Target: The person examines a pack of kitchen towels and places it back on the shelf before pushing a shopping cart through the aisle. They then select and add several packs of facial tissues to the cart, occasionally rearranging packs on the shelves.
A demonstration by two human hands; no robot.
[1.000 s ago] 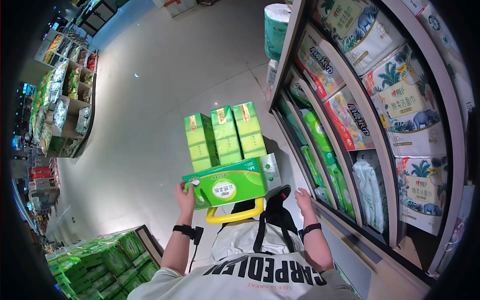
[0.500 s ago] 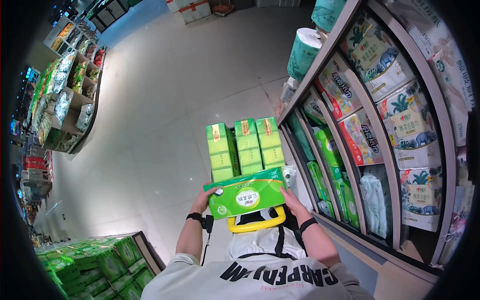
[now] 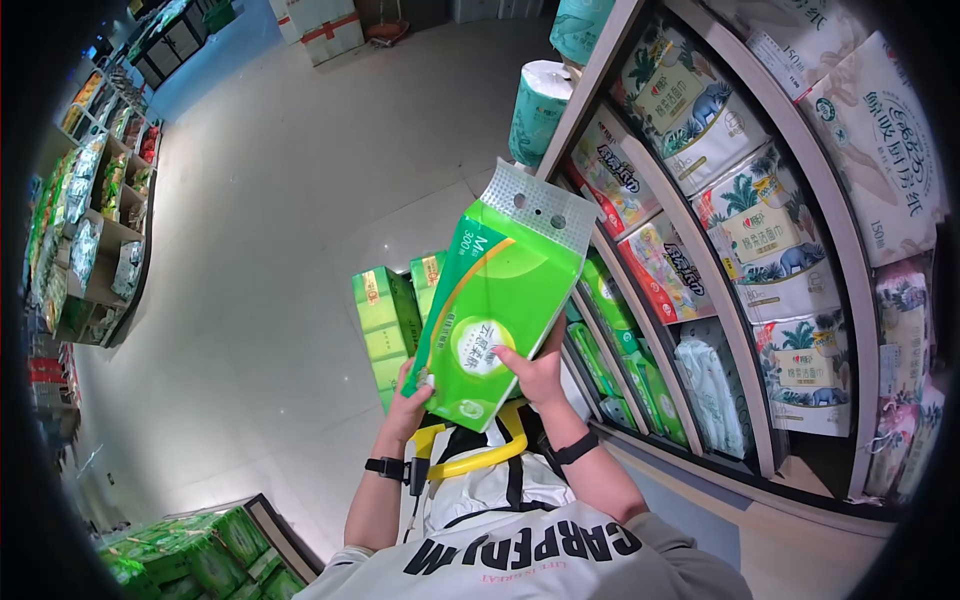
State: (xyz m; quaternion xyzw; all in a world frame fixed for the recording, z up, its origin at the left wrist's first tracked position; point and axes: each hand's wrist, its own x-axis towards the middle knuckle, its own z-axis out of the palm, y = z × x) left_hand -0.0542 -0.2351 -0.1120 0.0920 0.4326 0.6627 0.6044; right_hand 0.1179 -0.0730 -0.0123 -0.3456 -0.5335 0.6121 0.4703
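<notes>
A large green tissue pack [image 3: 505, 285] is in both my hands, tilted upward with its clear, holed hanging strip at the top. My left hand [image 3: 406, 408] grips the lower left corner, thumb on the front. On the right side, my right hand [image 3: 538, 372] clasps the edge with its thumb near the round white label; its other fingers are mostly hidden behind the pack. Just below the pack is a yellow handle [image 3: 480, 460]. Stacked light-green tissue packs [image 3: 385, 335] stand beyond it, partly covered by the held pack.
A shelf rack [image 3: 655, 180] on the right holds packaged tissues and towels. Tissue rolls [image 3: 540, 110] stand at its far end. Green packs fill a bin [image 3: 215, 550] at lower left. A stocked display stand [image 3: 110, 240] is at far left, and boxes [image 3: 330, 38] stand at the back.
The held pack has turned from nearly level to steeply upright, its hanging strip now pointing up. My right hand has moved up and inward onto its front. The view has shifted toward the shelf.
</notes>
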